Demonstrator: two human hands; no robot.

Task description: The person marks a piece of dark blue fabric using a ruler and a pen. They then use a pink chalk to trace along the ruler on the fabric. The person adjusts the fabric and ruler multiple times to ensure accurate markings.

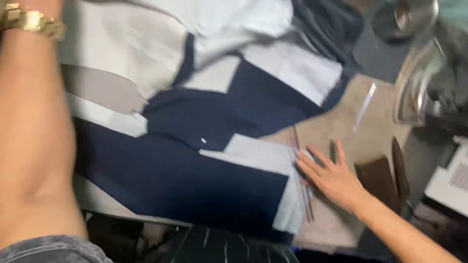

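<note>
The right hand (331,179) lies flat on the worktop (370,136), fingers (312,168) spread apart, tips touching the pale edge of the navy fabric (195,180), which spreads leftward from them; the left hand is out of frame, only its forearm (34,146) and gold watch (34,22) showing.

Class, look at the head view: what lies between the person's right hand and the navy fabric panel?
In the head view, a pale grey lining strip edges the navy fabric panel; the right hand rests flat beside it.
</note>
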